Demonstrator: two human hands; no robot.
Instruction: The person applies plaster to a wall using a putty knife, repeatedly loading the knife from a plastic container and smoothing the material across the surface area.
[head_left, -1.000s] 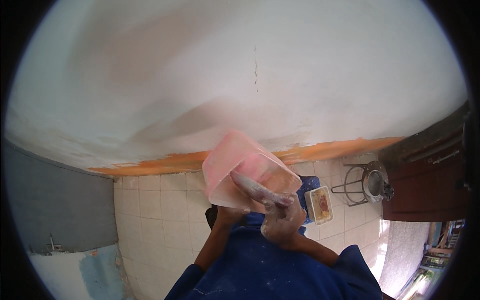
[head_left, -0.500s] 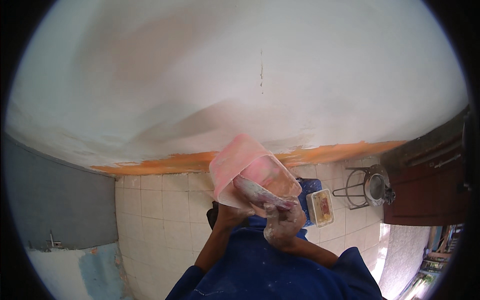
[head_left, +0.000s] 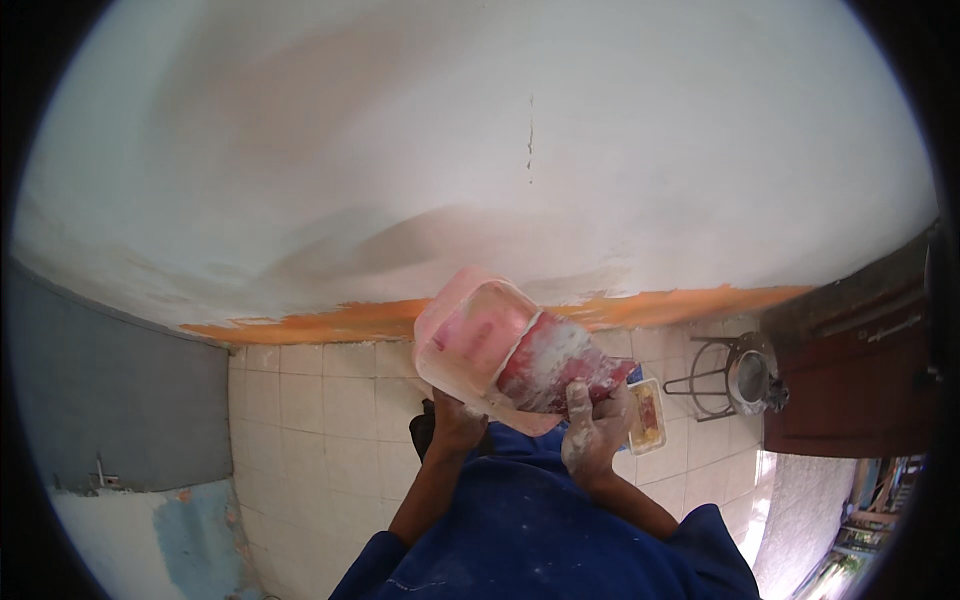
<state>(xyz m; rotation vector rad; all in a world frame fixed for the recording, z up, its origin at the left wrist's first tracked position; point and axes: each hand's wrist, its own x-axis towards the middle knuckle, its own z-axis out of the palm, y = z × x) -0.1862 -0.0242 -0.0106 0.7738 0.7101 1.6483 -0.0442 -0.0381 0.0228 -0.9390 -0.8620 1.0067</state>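
In front of the wall I hold a pink plastic tub, its open mouth tilted up toward me. My left hand is closed on the tub's near lower side, with some of the fingers hidden beneath it. A broad, flat red filler spreader, smeared with white paste, lies across the tub's right rim. My right hand, dusted white, grips the spreader's right end with the thumb on top. Pinkish residue coats the inside of the tub.
The white wall has a thin vertical crack and an orange strip along its base. On the tiled floor, right, are a clear container and a metal stand with a round dish. A brown door stands far right.
The spreader has turned from edge-on inside the tub to showing its broad paste-covered face over the right rim. My right hand has moved slightly right, and the tub has tipped toward me.
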